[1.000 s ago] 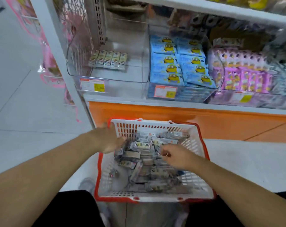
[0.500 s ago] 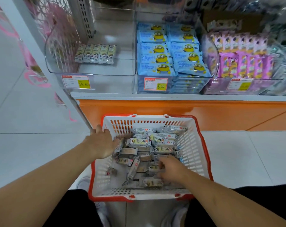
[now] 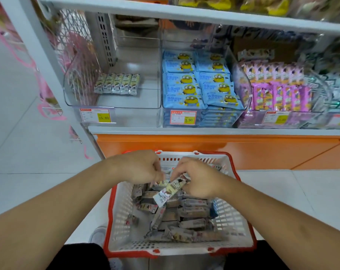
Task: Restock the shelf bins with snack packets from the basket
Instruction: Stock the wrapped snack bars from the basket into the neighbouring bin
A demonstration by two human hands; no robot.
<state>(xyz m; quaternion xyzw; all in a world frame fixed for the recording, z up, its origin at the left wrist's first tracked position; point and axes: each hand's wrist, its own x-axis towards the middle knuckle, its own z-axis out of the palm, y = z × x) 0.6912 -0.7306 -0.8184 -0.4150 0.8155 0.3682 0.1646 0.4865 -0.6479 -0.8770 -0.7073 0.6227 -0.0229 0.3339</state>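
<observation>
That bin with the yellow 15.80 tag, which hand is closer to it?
Left. The left hand is below the bin, nearly under it; the right hand is further right, under the blue packets.

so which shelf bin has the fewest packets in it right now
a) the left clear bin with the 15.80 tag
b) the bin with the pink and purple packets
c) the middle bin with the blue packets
a: the left clear bin holds only one short row of small packets on a mostly bare floor, while the blue packets and the pink and purple packets fill their bins in stacked rows.
</observation>
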